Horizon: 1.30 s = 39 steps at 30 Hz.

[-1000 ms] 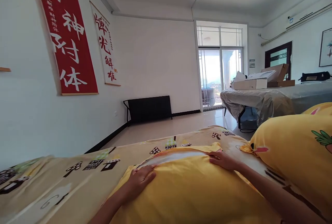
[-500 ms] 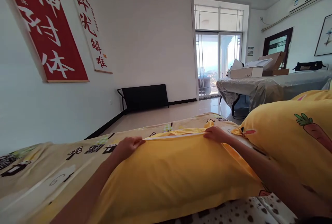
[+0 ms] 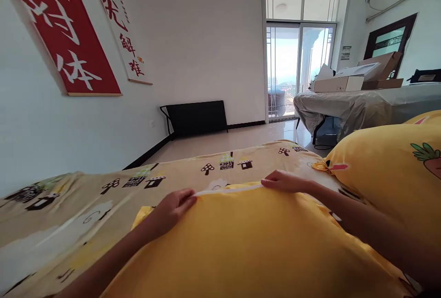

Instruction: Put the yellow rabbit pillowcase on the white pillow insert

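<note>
A yellow pillow (image 3: 234, 243) lies close in front of me, filling the lower middle of the head view. Along its far edge runs a pale zipper-like strip (image 3: 229, 189). My left hand (image 3: 177, 207) pinches the edge at the left end of this strip. At the strip's right end, my right hand (image 3: 284, 181) grips the same edge with thumb and fingers together. The edge is drawn fairly straight between both hands. Beneath the pillow spreads a beige patterned bedcover (image 3: 186, 171); the pillow's near side runs out of view.
Another yellow pillow with a carrot print (image 3: 386, 164) sits at the right, beside my right forearm. Beyond the bed, a black panel (image 3: 198, 117) leans near the wall. A plastic-covered table (image 3: 347, 105) carries cardboard boxes (image 3: 339, 83). Glass doors (image 3: 299, 70) stand behind.
The pillow has come nearer and tilted up toward me, covering the spotted fabric below. Both hands still hold its edge and are slightly closer together. The view has tipped downward.
</note>
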Available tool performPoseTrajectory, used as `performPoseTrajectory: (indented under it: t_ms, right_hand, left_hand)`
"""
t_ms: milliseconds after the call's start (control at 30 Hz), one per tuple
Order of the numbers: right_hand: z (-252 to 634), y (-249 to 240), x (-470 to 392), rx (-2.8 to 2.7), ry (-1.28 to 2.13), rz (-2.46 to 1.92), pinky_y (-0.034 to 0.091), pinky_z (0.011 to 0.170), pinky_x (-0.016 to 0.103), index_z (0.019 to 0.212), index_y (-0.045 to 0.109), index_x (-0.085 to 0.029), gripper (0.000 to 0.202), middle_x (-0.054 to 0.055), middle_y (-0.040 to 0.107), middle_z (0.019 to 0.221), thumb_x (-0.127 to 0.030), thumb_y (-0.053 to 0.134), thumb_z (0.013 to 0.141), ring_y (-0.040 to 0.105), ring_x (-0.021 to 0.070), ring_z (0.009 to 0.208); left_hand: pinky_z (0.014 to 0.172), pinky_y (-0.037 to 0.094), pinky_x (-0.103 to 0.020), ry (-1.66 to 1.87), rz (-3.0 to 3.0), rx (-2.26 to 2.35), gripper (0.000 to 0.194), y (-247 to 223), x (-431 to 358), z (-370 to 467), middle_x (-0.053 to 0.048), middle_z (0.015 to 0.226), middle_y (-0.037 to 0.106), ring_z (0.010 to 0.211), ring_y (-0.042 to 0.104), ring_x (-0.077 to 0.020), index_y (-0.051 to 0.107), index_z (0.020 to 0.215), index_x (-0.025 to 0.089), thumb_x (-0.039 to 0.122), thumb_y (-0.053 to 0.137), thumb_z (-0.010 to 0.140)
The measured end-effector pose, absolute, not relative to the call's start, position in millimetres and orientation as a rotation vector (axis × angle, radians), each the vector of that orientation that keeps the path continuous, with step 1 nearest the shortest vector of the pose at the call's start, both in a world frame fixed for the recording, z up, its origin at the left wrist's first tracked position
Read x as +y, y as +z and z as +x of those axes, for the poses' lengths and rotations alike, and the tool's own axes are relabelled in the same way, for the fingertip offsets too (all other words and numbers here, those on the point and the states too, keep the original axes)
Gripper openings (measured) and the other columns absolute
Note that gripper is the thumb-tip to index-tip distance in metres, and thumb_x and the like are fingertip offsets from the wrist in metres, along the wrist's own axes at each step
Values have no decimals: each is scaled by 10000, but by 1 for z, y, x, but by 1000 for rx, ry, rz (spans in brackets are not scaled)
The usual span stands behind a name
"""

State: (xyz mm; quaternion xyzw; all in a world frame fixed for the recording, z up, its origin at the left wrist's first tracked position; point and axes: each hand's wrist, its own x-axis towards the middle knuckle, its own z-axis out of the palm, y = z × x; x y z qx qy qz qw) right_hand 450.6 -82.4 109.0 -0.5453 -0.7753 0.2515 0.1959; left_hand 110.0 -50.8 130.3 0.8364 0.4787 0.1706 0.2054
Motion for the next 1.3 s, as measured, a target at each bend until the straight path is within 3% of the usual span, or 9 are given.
performPoseTrajectory:
  t_ms: [133, 233, 400, 533, 900, 1000, 1133, 1200, 1300]
  right_hand:
    - [429, 99, -111, -2511, 640, -1350, 306, 569, 224, 683, 510, -184, 263, -22, 524, 688, -419, 608, 751, 476, 119, 655]
    - [421, 99, -122, -2540, 338, -1317, 338, 646, 238, 692, 511, -182, 155, 9, 575, 799, -279, 543, 809, 521, 135, 745]
    - [414, 54, -97, -2333, 216, -1482, 360, 696, 269, 735, 537, -201, 247, 32, 624, 798, -290, 387, 911, 545, 158, 756]
    - [416, 8, -77, -2069, 439, -1506, 380, 656, 269, 682, 490, -218, 324, 14, 621, 726, -378, 354, 928, 527, 158, 691]
    - [468, 2, -94, -1762, 276, -1632, 324, 588, 275, 600, 425, -191, 358, 8, 524, 588, -428, 408, 868, 435, 138, 589]
    - [492, 10, -96, -1836, 334, -1697, 323, 582, 263, 588, 443, -183, 316, 1, 533, 581, -389, 474, 825, 443, 132, 594]
    - [490, 49, -94, -2082, 234, -1691, 361, 597, 248, 734, 552, -173, 76, 33, 624, 758, -238, 526, 763, 525, 146, 679]
    - [478, 71, -89, -2244, -8, -1688, 400, 693, 282, 910, 592, -164, 202, 89, 643, 957, -172, 564, 710, 570, 204, 853]
    - [457, 86, -75, -2476, -202, -1746, 407, 780, 338, 1081, 579, -143, 415, 150, 631, 1067, -106, 588, 668, 581, 274, 983]
  left_hand:
    - [782, 410, -274, 83, 2521, 1131, 314, 96, -74, 114, -53, 965, 546, 852, 511, -171, 484, 824, 184, 473, 371, 870]
    - [917, 379, -272, 59, 2583, 984, 256, 99, -79, 113, -62, 1195, 529, 1063, 507, -187, 507, 1027, 225, 407, 403, 879]
    - [716, 392, -305, 135, 2623, 1166, 312, 69, -44, 131, -75, 877, 629, 798, 578, -215, 476, 805, 198, 422, 284, 906]
    - [682, 381, -313, 316, 2471, 1352, 368, 28, -22, 147, -77, 756, 630, 737, 585, -234, 468, 864, 198, 482, 238, 906]
    - [670, 364, -318, 244, 2576, 1416, 465, 42, -57, 134, -58, 773, 646, 758, 605, -234, 510, 800, 201, 516, 194, 932]
    - [699, 399, -357, 62, 2679, 1421, 403, 56, -69, 141, -78, 834, 661, 799, 619, -264, 541, 865, 194, 414, 211, 943]
    - [815, 442, -409, 82, 3019, 1200, 299, 77, -87, 183, -116, 1028, 627, 934, 588, -270, 544, 1013, 160, 160, 276, 881]
    - [821, 460, -413, 151, 3231, 905, 316, 84, -94, 217, -126, 1039, 614, 943, 578, -263, 548, 1042, 153, 139, 281, 874]
    - [652, 483, -392, -69, 3373, 520, 209, 87, -95, 269, -135, 853, 643, 742, 608, -256, 598, 904, 132, 179, 420, 806]
